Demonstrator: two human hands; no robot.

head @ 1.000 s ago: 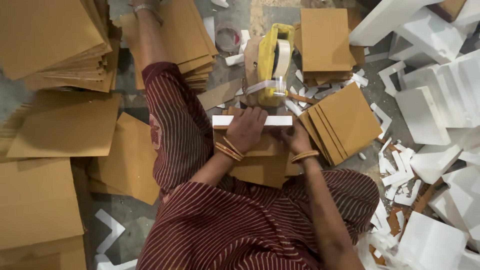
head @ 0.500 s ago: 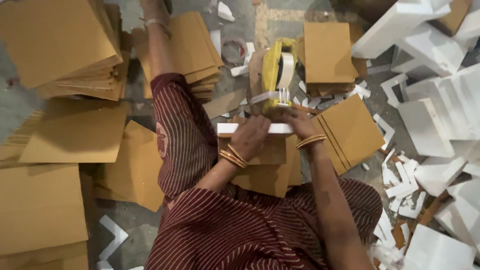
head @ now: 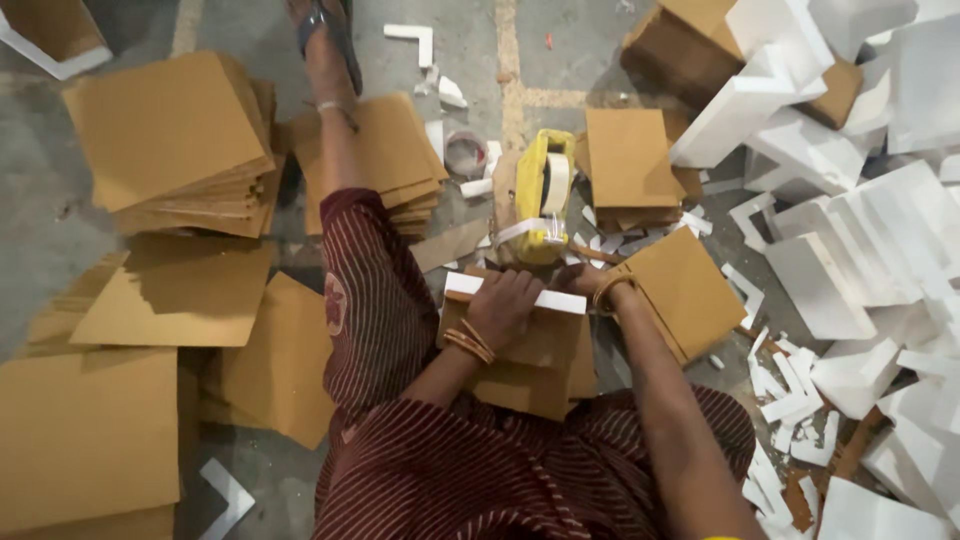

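Observation:
I sit on the floor and look down at my lap. A long white foam strip (head: 462,285) lies across a brown cardboard package (head: 525,370) that rests between my legs. My left hand (head: 502,308) presses down on the middle of the strip, fingers curled over it. My right hand (head: 578,280) grips the strip's right end, mostly hidden behind it, with bangles at the wrist. Just beyond the package stands a yellow tape dispenser (head: 541,198) with a roll of pale tape.
Stacks of brown cardboard sheets (head: 170,140) lie at the left and far side, with more cardboard sheets (head: 688,292) beside my right arm. White foam blocks and scraps (head: 850,270) are heaped at the right. My left leg and sandalled foot (head: 328,40) stretch forward.
The camera has tilted and shifted a little. Both hands stay on the foam strip over the package, with my left hand sliding slightly along it.

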